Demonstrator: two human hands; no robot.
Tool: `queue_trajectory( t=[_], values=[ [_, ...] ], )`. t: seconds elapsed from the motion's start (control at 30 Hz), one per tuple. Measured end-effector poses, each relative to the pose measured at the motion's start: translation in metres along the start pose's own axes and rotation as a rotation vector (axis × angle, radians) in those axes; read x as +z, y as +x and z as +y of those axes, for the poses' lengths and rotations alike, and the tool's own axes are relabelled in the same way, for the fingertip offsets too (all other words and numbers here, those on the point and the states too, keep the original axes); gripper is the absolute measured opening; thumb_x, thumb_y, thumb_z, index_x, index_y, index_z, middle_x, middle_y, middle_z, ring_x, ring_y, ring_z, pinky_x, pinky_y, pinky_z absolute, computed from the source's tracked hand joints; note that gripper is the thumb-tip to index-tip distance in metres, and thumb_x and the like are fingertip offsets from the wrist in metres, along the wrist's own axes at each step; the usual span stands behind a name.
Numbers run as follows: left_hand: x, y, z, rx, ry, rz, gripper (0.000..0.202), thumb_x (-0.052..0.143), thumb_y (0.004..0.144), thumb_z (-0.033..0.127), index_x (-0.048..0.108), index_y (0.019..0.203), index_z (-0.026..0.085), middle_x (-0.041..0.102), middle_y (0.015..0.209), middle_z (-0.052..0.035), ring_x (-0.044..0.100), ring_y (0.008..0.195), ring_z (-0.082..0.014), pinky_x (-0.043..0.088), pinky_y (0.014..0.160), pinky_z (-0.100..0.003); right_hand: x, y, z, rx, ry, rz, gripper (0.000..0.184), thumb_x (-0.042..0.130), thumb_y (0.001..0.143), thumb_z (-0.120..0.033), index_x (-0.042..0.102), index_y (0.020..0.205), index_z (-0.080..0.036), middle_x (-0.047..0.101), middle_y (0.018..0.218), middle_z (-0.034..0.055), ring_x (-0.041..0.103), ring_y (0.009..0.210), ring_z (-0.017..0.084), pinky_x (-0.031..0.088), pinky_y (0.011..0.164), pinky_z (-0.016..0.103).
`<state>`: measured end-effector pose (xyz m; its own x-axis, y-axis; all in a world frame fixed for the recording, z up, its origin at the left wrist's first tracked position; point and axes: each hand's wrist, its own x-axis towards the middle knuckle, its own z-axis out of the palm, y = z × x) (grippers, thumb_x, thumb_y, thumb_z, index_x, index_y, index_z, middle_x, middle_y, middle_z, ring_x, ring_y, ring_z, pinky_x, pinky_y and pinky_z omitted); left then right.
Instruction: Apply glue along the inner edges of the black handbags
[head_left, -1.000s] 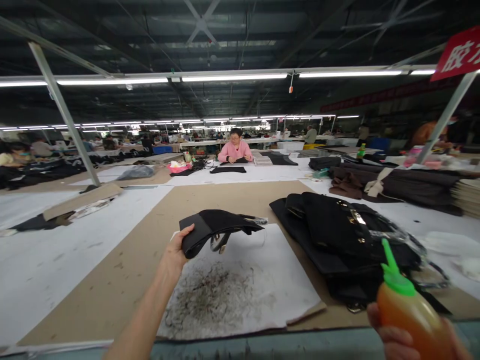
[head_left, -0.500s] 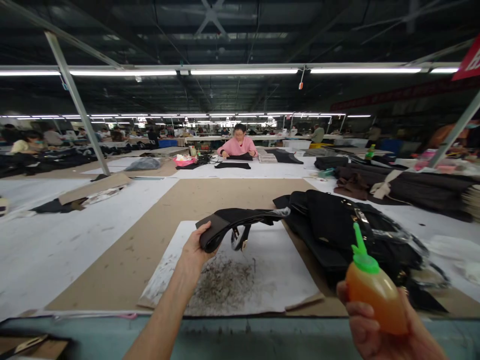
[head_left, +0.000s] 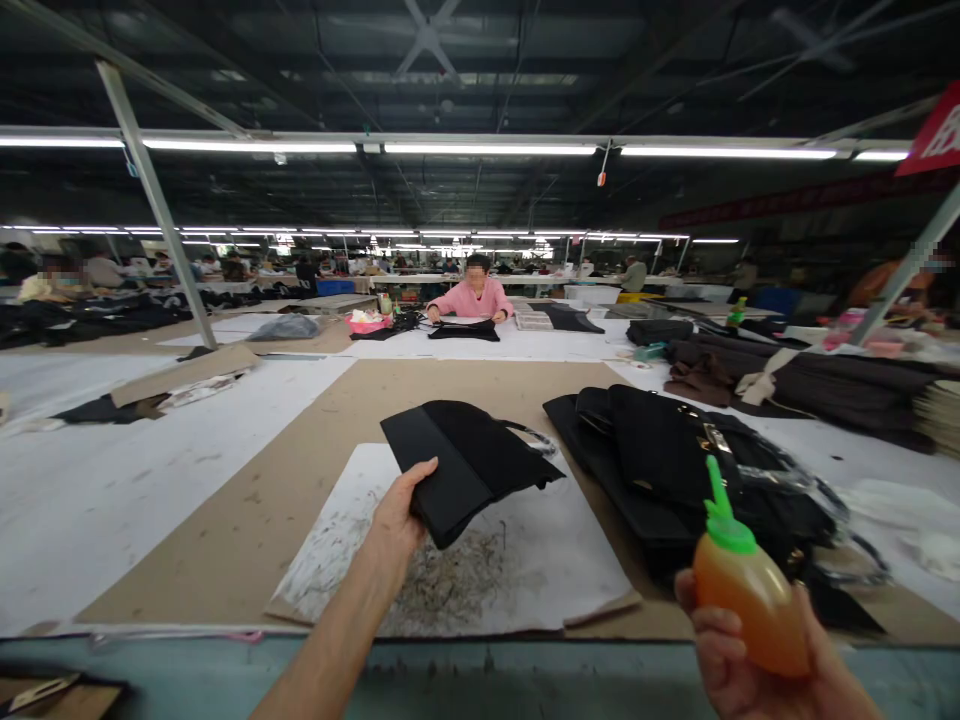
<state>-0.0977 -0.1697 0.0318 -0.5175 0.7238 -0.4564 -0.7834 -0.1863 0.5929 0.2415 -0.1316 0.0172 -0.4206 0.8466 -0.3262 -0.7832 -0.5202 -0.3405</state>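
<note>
My left hand (head_left: 401, 515) grips the near edge of a black handbag panel (head_left: 469, 455), thumb on top, fingers hidden underneath. The panel is tilted above a white board (head_left: 577, 560) smeared with dark glue-like residue. A wrapped handle shows at its far right side. My right hand (head_left: 739, 640) is closed round a squeeze bottle (head_left: 750, 600) of orange liquid with a green nozzle pointing up. Behind the bottle lies a pile of black handbag pieces (head_left: 660, 450) with gold-coloured fittings and plastic-wrapped handles.
Brown card (head_left: 225, 520) covers the table under the board. Dark rolled fabric (head_left: 810, 385) lies at the right. Across the table sits a co-worker in a pink top (head_left: 472, 298) with black pieces. A metal post (head_left: 157, 205) rises at the left.
My left hand has turned the panel so its broad face shows, where its edge and hanging handle showed before. The bottle stays almost in place. The co-worker's hands have moved apart.
</note>
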Motion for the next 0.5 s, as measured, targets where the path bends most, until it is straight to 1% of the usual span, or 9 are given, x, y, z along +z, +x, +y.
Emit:
queue_trajectory(
  t=[0.07, 0.13, 0.2, 0.27, 0.33, 0.4, 0.5],
  values=[
    [-0.006, -0.003, -0.005, -0.036, -0.030, 0.033, 0.014, 0.058, 0.078, 0.009, 0.061, 0.092, 0.010, 0.068, 0.062, -0.0067, 0.065, 0.051, -0.0193, 0.057, 0.049, -0.027, 0.008, 0.004, 0.006, -0.020, 0.007, 0.012, 0.035, 0.046, 0.089, -0.021, 0.044, 0.124, -0.017, 0.057, 0.103, 0.0129, 0.057, 0.064, 0.014, 0.055, 0.056, 0.026],
    [-0.009, -0.009, -0.012, -0.095, -0.071, 0.065, 0.010, 0.056, 0.081, 0.011, 0.060, 0.091, 0.011, 0.067, 0.059, -0.0053, 0.065, 0.049, -0.0185, 0.055, 0.045, -0.025, 0.023, 0.008, 0.014, 0.006, 0.028, 0.040, 0.029, 0.039, 0.095, -0.025, 0.049, 0.120, -0.016, 0.058, 0.103, 0.0134, 0.059, 0.068, 0.015, 0.055, 0.058, 0.028],
    [-0.008, -0.018, -0.022, -0.135, -0.115, 0.068, 0.010, 0.054, 0.083, 0.011, 0.059, 0.092, 0.012, 0.068, 0.062, -0.0058, 0.066, 0.052, -0.0182, 0.056, 0.046, -0.025, 0.045, 0.014, 0.024, 0.037, 0.048, 0.035, 0.031, 0.034, 0.098, -0.031, 0.053, 0.116, -0.015, 0.058, 0.102, 0.0142, 0.061, 0.073, 0.017, 0.056, 0.061, 0.032],
    [-0.004, -0.031, -0.034, -0.150, -0.154, 0.055, 0.013, 0.054, 0.083, 0.010, 0.059, 0.095, 0.011, 0.069, 0.065, -0.0066, 0.067, 0.055, -0.0180, 0.057, 0.049, -0.025, 0.068, 0.023, 0.035, 0.044, 0.064, -0.030, 0.035, 0.033, 0.099, -0.037, 0.057, 0.112, -0.015, 0.059, 0.104, 0.0147, 0.062, 0.087, 0.022, 0.055, 0.072, 0.039],
    [-0.001, -0.044, -0.046, -0.189, -0.185, 0.044, 0.013, 0.052, 0.085, 0.010, 0.059, 0.095, 0.010, 0.070, 0.066, -0.0078, 0.067, 0.056, -0.0184, 0.058, 0.051, -0.026, 0.087, 0.034, 0.044, 0.069, 0.068, -0.094, 0.040, 0.036, 0.098, -0.044, 0.059, 0.107, -0.012, 0.061, 0.103, 0.0159, 0.060, 0.099, 0.027, 0.052, 0.082, 0.045],
    [0.001, -0.056, -0.056, -0.245, -0.215, 0.047, 0.012, 0.050, 0.087, 0.011, 0.060, 0.094, 0.010, 0.070, 0.065, -0.0085, 0.068, 0.057, -0.0186, 0.058, 0.051, -0.025, 0.101, 0.046, 0.051, 0.090, 0.056, -0.125, 0.042, 0.038, 0.097, -0.047, 0.060, 0.104, -0.012, 0.063, 0.100, 0.0153, 0.059, 0.102, 0.027, 0.050, 0.085, 0.045],
    [-0.001, -0.070, -0.068, -0.335, -0.260, 0.033, 0.012, 0.049, 0.088, 0.011, 0.061, 0.088, 0.010, 0.070, 0.065, -0.0093, 0.068, 0.058, -0.0188, 0.057, 0.050, -0.024, 0.113, 0.056, 0.054, 0.086, 0.027, -0.177, 0.046, 0.036, 0.097, -0.050, 0.061, 0.106, -0.013, 0.063, 0.103, 0.0159, 0.058, 0.103, 0.026, 0.051, 0.083, 0.042]
  ],
)
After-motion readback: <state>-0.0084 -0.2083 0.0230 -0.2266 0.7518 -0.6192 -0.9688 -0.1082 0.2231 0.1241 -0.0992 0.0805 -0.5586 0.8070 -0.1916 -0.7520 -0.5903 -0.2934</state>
